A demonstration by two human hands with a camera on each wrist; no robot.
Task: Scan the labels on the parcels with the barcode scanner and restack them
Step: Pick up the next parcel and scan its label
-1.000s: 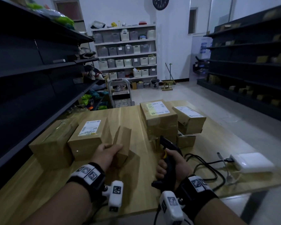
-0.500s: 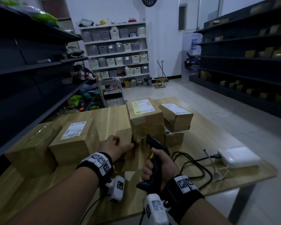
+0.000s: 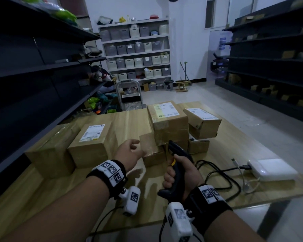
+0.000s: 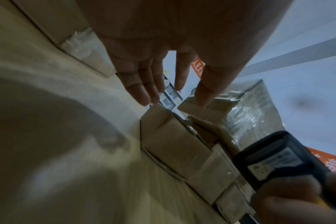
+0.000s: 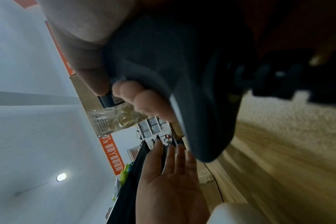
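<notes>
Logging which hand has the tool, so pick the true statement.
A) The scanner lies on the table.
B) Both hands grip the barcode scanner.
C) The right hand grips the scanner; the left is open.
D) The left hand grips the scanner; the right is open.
C: the right hand is wrapped round the barcode scanner handle, while the left hand has straight fingers and holds nothing.

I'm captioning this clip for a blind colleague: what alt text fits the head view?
A person's right hand grips a black barcode scanner while the open left hand reaches toward a small taped parcel on a wooden table holding several other cardboard parcels.
</notes>
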